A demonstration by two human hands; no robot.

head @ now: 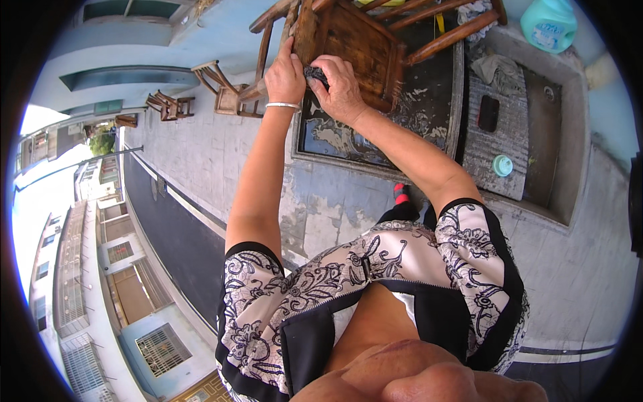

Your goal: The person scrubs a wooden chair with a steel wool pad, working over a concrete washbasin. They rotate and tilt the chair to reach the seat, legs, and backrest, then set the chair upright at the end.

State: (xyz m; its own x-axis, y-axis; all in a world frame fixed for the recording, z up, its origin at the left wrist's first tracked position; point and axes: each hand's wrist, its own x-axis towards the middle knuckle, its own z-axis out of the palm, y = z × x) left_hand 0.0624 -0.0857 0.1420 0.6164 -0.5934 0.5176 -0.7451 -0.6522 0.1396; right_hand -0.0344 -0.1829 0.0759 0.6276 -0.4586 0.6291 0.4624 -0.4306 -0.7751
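Observation:
A wet brown wooden chair (pixel 359 47) lies tipped over the left basin of a concrete sink. My left hand (pixel 285 75), with a bracelet at the wrist, grips a wooden part of the chair, its index finger stretched along the wood. Close beside it, my right hand (pixel 334 85) holds a dark scouring pad (pixel 316 75) between thumb and fingers, against or very near the chair's edge; contact cannot be told. Dark water with foam (pixel 371 138) lies in the basin below the chair.
The right basin (pixel 572 151) has a ribbed washboard slab (pixel 472 161) with a grey cloth (pixel 497 73), a dark brush or block (pixel 488 113) and a turquoise cap (pixel 502 165). A turquoise detergent bottle (pixel 548 25) stands on its rim. More wooden chairs (pixel 228 98) stand at the left.

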